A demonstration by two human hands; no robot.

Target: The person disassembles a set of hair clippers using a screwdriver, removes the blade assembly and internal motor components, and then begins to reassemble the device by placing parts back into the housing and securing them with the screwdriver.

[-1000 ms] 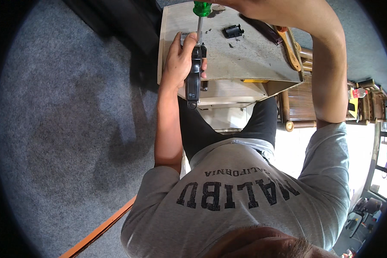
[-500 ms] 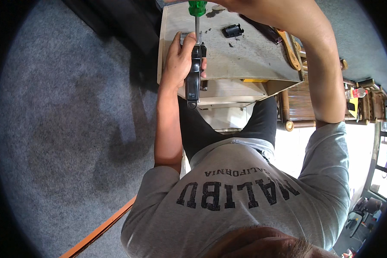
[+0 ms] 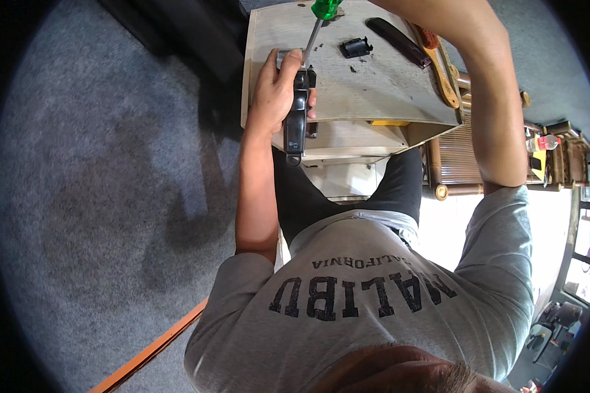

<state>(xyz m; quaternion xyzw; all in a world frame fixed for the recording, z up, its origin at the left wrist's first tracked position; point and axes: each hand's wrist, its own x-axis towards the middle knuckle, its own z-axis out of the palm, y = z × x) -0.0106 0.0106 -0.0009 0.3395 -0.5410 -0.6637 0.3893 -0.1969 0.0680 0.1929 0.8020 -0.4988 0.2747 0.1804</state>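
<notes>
My left hand (image 3: 273, 92) is closed around a black hair clipper (image 3: 296, 128), its metal blade end pointing away from me and its hanging loop toward me. The thumb lies by the blade end. A screwdriver (image 3: 314, 40) with a green handle slants down to the clipper's head, close to my left thumb; its tip is hard to make out. The top of the handle is cut off by the upper edge. My right forearm reaches up past that edge, so the hand itself is out of sight.
On the pale wooden table (image 3: 269, 33) lie a small black plastic part (image 3: 356, 47), dark crumbs, a long dark casing (image 3: 398, 42) and a wooden-handled brush (image 3: 447, 85). Something yellow (image 3: 390, 122) shows in the shelf below. A bamboo bench (image 3: 459, 157) stands at the right.
The screwdriver has tilted, its handle swinging to the right. My right forearm has shifted slightly right, uncovering more of the dark casing and brush. My left hand and the clipper have barely moved.
</notes>
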